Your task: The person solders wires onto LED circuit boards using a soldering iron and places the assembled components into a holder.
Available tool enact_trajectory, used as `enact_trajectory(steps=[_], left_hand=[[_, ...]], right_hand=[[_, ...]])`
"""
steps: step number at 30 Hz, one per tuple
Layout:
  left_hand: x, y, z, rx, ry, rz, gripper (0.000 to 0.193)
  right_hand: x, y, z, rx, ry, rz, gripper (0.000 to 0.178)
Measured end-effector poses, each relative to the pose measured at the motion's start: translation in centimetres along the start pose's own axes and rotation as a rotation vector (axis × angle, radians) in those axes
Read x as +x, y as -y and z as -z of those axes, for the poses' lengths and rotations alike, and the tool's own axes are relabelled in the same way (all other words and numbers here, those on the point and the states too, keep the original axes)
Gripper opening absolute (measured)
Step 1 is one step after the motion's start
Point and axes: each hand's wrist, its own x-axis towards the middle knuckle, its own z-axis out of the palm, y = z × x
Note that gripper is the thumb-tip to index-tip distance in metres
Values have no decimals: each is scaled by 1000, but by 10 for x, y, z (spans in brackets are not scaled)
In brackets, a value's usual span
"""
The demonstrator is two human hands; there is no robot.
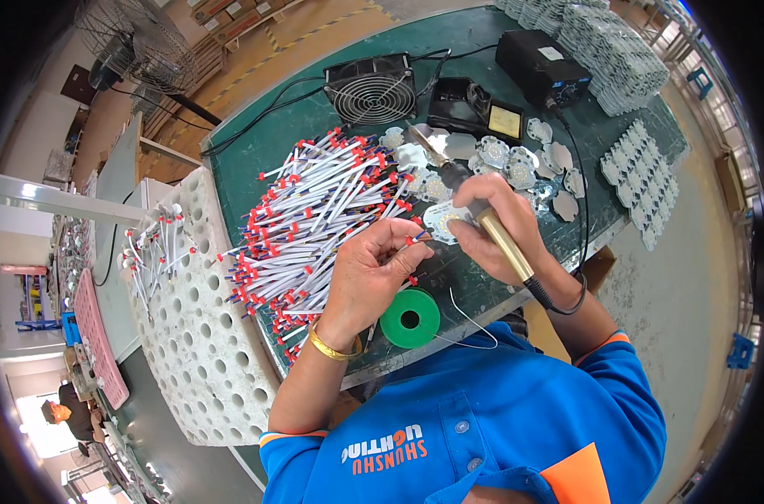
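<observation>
Head view: the left hand (369, 267) works near the counter's front edge, fingers closed on the red-and-blue end of a thin lead (415, 239). The right hand (519, 225) grips a soldering iron (505, 245), its tip angled up and away to the left. A pale round-edged circuit board (438, 221) sits between the hands, at the right thumb; whether that thumb pinches it or only touches it, cannot tell.

Surroundings: a heap of white tubes (315, 214) with red collars lies on the green counter (457, 29), left of the board. A green spool (409, 332) with a loose end of wire sits just beside the left hand, toward the body. Beyond the board: loose circuit boards (520, 168), a black fan (371, 92), an iron stand with a yellow sponge (505, 122), and a black control box (537, 63). Left of the counter: a white perforated slab (201, 315).
</observation>
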Motion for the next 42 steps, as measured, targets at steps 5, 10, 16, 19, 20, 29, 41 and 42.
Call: enact_trajectory(steps=[5, 10, 16, 19, 20, 29, 41, 42], left_hand=[[4, -8, 4, 32, 78, 77, 16], [5, -17, 3, 174, 60, 24, 21], [8, -20, 7, 237, 106, 52, 19], [7, -24, 8, 182, 130, 92, 20], [8, -24, 8, 131, 147, 117, 20], [6, -21, 10, 132, 151, 126, 13], [-20, -24, -5, 33, 31, 170, 14], [-22, -25, -7, 32, 26, 173, 14]], right_hand=[[7, 5, 5, 77, 70, -71, 33], [11, 5, 8, 200, 172, -172, 32], [12, 1, 5, 201, 237, -132, 33], [13, -1, 6, 238, 271, -173, 31], [14, 0, 5, 239, 271, -173, 31], [16, 0, 5, 250, 288, -104, 31], [-43, 17, 36, 201, -178, 129, 22], [-46, 21, 39, 163, -179, 219, 26]])
